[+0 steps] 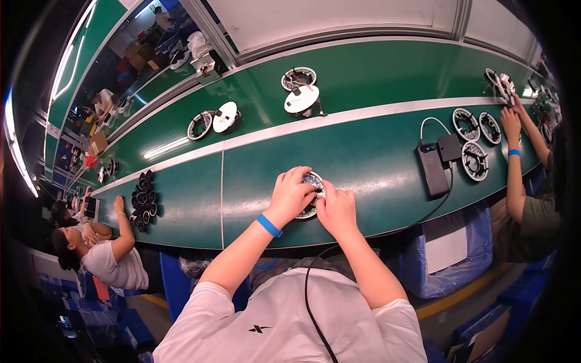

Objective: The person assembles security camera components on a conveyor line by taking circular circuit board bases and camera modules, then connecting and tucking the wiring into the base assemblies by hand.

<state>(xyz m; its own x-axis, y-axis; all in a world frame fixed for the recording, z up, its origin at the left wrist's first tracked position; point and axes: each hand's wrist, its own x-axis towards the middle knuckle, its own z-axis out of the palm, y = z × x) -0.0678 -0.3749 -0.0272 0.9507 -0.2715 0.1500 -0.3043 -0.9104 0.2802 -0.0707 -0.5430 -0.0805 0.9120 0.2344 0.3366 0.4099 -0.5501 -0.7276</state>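
Observation:
A round white-rimmed housing (308,213) with electronic parts inside rests at the front of the green bench, between my hands. My left hand (290,196), with a blue band on its wrist, curls over its left side and top, the fingers reaching into the inside. My right hand (337,210) grips its right edge, thumb and fingers bent against the rim. My fingers hide much of the housing, so the small parts under them cannot be made out.
Similar round housings (474,161) stand to the right beside a black power bank (431,170) with cables. White discs joined to rings (301,100) lie on the far strip. Black rings (144,199) are heaped at left. Co-workers sit on both sides; a blue-lined bin (417,266) stands below.

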